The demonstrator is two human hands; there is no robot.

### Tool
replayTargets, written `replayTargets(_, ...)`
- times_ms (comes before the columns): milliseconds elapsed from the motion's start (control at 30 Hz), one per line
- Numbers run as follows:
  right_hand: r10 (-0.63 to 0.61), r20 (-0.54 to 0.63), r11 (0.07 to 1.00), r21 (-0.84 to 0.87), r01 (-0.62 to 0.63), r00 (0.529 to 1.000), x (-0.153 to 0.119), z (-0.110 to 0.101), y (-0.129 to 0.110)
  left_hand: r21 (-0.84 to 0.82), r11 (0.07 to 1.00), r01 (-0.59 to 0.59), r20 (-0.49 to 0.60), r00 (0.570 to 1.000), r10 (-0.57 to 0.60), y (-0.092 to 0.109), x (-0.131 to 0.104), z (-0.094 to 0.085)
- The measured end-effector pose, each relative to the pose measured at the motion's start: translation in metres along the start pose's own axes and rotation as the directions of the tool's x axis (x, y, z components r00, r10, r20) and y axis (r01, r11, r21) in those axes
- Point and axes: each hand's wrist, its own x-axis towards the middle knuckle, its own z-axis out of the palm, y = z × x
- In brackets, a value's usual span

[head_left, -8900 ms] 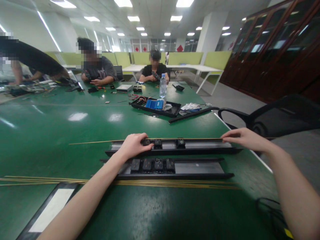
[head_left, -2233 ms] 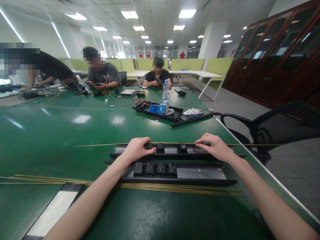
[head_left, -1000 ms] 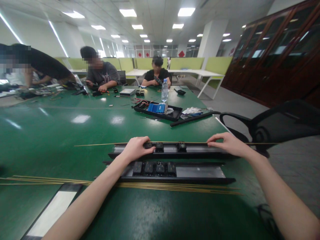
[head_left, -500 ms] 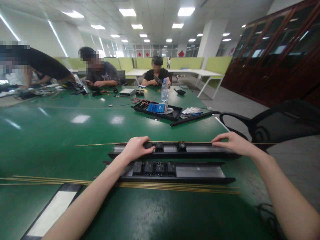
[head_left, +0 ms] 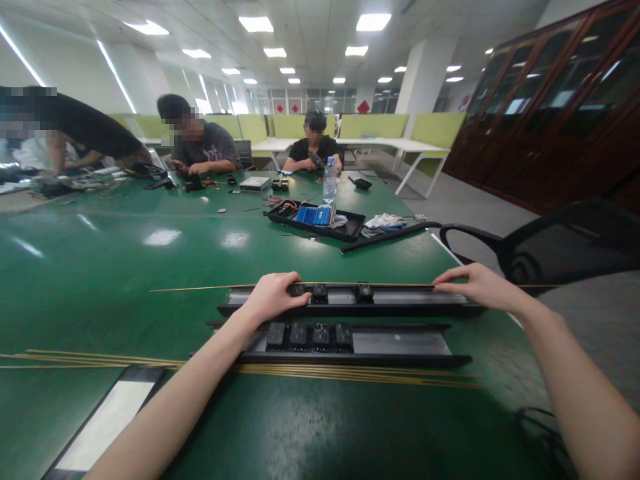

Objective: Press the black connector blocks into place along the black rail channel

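Note:
A thin brass rod [head_left: 200, 289] lies lengthwise along the far edge of a black channel rail [head_left: 415, 311]. My right hand [head_left: 465, 283] pinches this rod near the rail's right end. Over the rail's left part, my left hand [head_left: 273, 298] is closed around a small black block [head_left: 299, 291], its fingertips beside the rod. Two more black blocks, one next to that hand and another block [head_left: 363, 292] near the middle, sit in the channel. Nearer to me, a second black channel rail [head_left: 400, 360] carries a row of several black square blocks [head_left: 299, 335].
Several brass rods [head_left: 320, 373] lie along the near rail. A black-framed white panel [head_left: 107, 417] is under my left forearm. Farther back are a black tray [head_left: 350, 229], a water bottle [head_left: 329, 181] and gloves [head_left: 385, 223]. A chair [head_left: 560, 240] stands right. Co-workers sit across the table.
My right hand has slid a little to the right along the rod. My left hand stays on its block, and the rails look unmoved.

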Motion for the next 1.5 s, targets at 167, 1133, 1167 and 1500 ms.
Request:
replayTargets(167,0.056,-0.014,0.998,0.013,-0.056,0.998,-0.005,-0.008,0.013,-0.010,1.000,0.003,-0.002,1.000,-0.003,0.000,0.000,0.000)
replayTargets(1133,-0.502,-0.399,0.863,-0.181,0.471,0.767,0.019,0.105,-0.098,0.106,0.994,0.006,-0.003,1.000,-0.006,0.003,0.000,-0.001)
replayTargets(1167,-0.501,-0.410,0.864,-0.177,0.472,0.762,0.019,0.107,-0.098,0.105,0.994,0.005,-0.003,1.000,-0.005,0.003,0.000,-0.001)
replayTargets(1500,-0.490,-0.429,0.867,-0.144,0.478,0.759,0.017,0.111,-0.101,0.106,0.994,0.001,0.001,1.000,-0.001,0.004,0.000,-0.001)
